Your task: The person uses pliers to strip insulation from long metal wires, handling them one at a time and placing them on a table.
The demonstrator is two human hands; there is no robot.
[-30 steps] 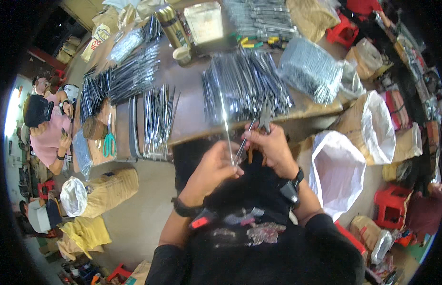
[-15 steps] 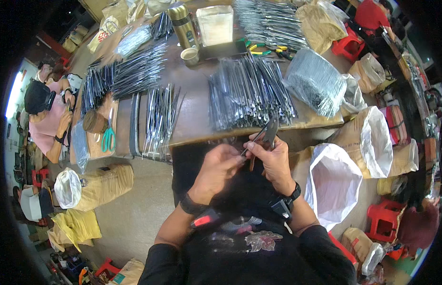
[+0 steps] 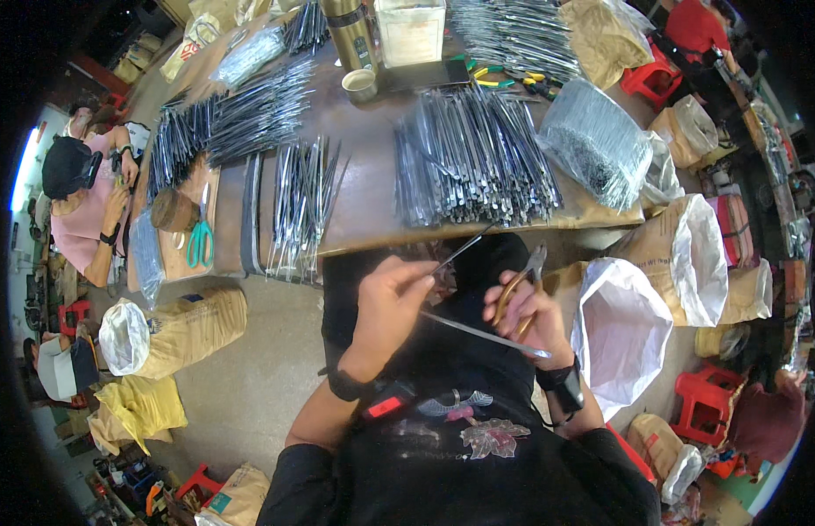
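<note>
My left hand [image 3: 392,302] is closed, pinching a thin metal strip [image 3: 464,250] whose dark end points up toward the table edge. A second shiny length of strip [image 3: 486,332] runs from the same fingers down to the right, passing below my right hand; whether the two are one piece I cannot tell. My right hand [image 3: 541,323] is wrapped round pliers [image 3: 535,261] with brownish-orange handles, jaws pointing up and apart from the strip. Just beyond my hands, a wide pile of similar metal strips [image 3: 478,162] lies on the table [image 3: 359,215].
More strip bundles [image 3: 300,206] lie to the left, near teal-handled scissors [image 3: 200,244]. A steel flask [image 3: 349,39], a cup [image 3: 360,85] and a plastic-wrapped bundle [image 3: 596,140] stand farther back. An open white-lined sack [image 3: 622,329] is at my right. A person [image 3: 88,202] works at left.
My hands have moved apart; the pliers in my right hand have come away from the strip in my left. The strip's long shiny length now shows below. The view has shifted slightly.
</note>
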